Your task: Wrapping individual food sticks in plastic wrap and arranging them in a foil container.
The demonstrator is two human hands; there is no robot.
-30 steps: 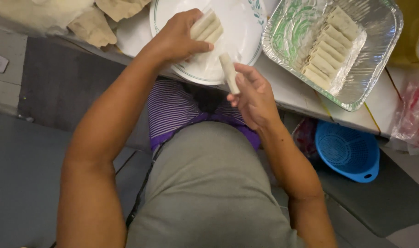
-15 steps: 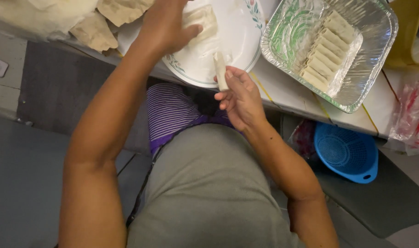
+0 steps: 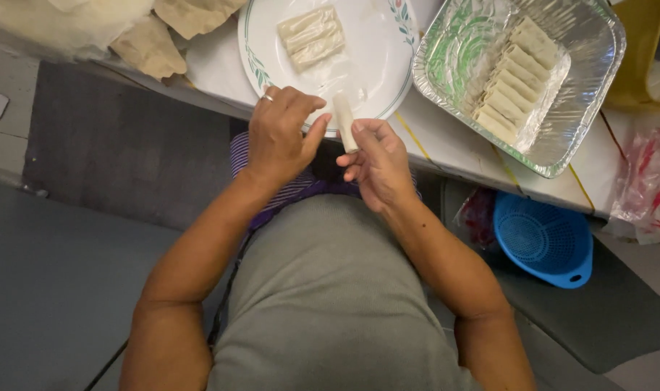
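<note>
My right hand holds a thin pale rolled wrap upright by its lower end, over the near rim of a white plate with a leaf-pattern border. My left hand, with a ring on one finger, hovers just left of the roll with its fingers curled and its thumb reaching toward it. Two more rolls lie side by side on the plate's far part.
A foil tray with a row of several finished rolls sits to the right on the white table. Crumpled brown paper lies at upper left. A blue plastic colander rests on the floor at right, beside a red-and-white plastic bag.
My left hand left the rolls on the plate and came back toward me, next to the roll in my right hand. The right hand kept hold of its roll.
</note>
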